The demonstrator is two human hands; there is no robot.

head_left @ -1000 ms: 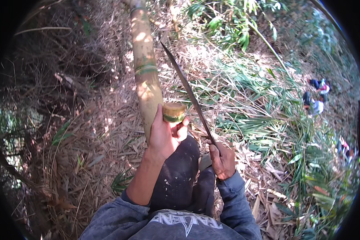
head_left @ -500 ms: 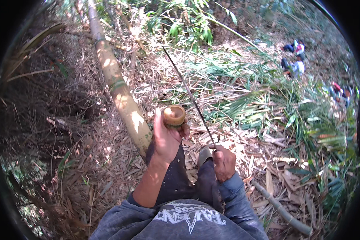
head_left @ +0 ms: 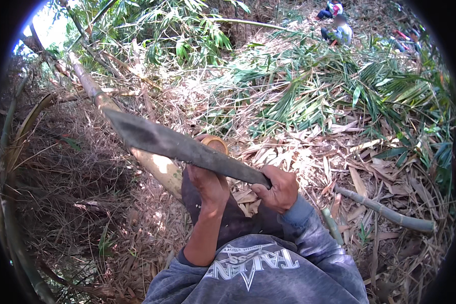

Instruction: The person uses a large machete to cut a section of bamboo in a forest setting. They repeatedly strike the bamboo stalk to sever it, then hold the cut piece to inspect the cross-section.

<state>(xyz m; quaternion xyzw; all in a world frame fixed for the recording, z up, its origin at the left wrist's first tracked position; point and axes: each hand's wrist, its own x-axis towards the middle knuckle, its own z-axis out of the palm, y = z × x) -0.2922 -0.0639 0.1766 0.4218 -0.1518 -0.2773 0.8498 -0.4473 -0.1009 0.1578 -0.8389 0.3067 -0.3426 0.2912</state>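
My left hand (head_left: 207,183) is closed around a small bamboo cup (head_left: 217,145), a short hollow section with a pale rim. Its round opening shows just above the blade. My right hand (head_left: 278,190) grips a machete (head_left: 169,143) near the base of its wide dark blade; the handle is hidden in the fist. The blade's broad face is turned up and its tip points to the far left. It crosses over the cup and my left fingers, covering parts of both. Whether the steel touches the cup I cannot tell.
A long bamboo pole (head_left: 159,167) slants from my legs to the far left. Cut leafy branches (head_left: 309,96) lie ahead and right. A thin bamboo length (head_left: 385,209) and a short green piece (head_left: 332,226) rest at the right. Seated people (head_left: 343,34) are farther off.
The machete has swung from pointing steeply ahead, edge-on, to lying leftward across the cup with its flat face showing. My view has shifted, and the left hand has turned with the cup.
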